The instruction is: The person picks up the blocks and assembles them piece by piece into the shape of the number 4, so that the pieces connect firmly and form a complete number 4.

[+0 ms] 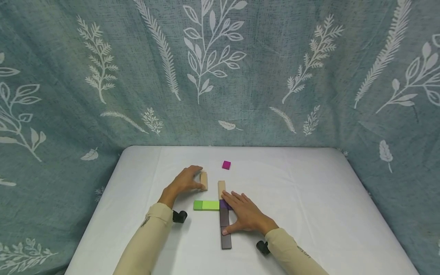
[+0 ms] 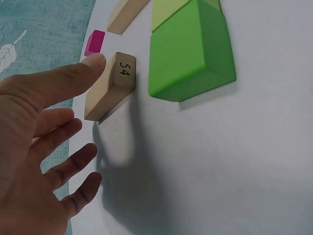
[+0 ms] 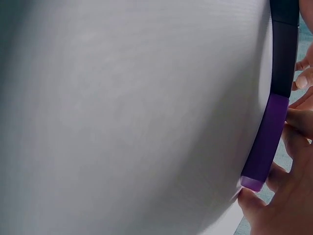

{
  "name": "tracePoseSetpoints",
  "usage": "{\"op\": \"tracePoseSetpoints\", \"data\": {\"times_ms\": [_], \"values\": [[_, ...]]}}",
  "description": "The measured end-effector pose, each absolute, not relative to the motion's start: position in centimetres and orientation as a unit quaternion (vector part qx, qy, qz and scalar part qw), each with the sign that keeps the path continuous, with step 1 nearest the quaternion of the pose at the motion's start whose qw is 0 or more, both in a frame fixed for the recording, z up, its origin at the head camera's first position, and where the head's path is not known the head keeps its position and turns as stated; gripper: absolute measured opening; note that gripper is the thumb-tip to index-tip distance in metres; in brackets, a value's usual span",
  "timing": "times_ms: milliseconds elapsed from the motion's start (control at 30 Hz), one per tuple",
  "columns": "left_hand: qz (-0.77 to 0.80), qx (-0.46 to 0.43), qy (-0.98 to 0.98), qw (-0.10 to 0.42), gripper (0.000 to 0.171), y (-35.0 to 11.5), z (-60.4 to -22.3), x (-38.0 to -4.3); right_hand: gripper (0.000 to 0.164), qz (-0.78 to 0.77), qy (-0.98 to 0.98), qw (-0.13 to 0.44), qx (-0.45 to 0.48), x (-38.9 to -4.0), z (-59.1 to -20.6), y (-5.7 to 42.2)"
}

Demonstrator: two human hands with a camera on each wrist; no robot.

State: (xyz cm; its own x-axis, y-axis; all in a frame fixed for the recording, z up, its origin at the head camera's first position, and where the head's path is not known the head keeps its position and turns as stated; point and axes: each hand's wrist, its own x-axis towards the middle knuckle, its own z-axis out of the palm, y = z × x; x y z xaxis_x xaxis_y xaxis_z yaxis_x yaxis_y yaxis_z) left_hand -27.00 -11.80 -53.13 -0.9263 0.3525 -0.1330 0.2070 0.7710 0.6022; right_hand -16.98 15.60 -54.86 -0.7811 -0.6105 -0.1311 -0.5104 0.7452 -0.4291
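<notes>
My left hand [image 1: 185, 180] reaches around a plain wooden block [image 1: 204, 181], thumb by its near end. In the left wrist view the thumb overlaps the block, marked 54, and the other fingers are spread apart from it. My right hand [image 1: 245, 214] is spread over a line of blocks. Its thumb lies on a dark grey block [image 1: 225, 243]; its fingertips are by a purple block [image 3: 266, 139] and another wooden block [image 1: 221, 186]. The hand hides part of the purple. A lime block [image 1: 210, 206] and a green block [image 1: 198, 205] extend leftward from the line.
A magenta block [image 1: 226, 165] lies alone farther back on the white table [image 1: 302, 183]. A green patterned cloth [image 1: 261, 84] hangs behind the table. Black wrist-worn devices [image 1: 180, 217] sit by both sleeves.
</notes>
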Motion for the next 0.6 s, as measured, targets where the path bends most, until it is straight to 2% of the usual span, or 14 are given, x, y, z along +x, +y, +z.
{"op": "tracePoseSetpoints", "data": {"times_ms": [600], "values": [[0.243, 0.180, 0.940, 0.155, 0.081, -11.01, -52.73, -27.84, 0.127, -0.177, 0.927, 0.135, -0.301, -17.03, -54.96, 15.67]]}}
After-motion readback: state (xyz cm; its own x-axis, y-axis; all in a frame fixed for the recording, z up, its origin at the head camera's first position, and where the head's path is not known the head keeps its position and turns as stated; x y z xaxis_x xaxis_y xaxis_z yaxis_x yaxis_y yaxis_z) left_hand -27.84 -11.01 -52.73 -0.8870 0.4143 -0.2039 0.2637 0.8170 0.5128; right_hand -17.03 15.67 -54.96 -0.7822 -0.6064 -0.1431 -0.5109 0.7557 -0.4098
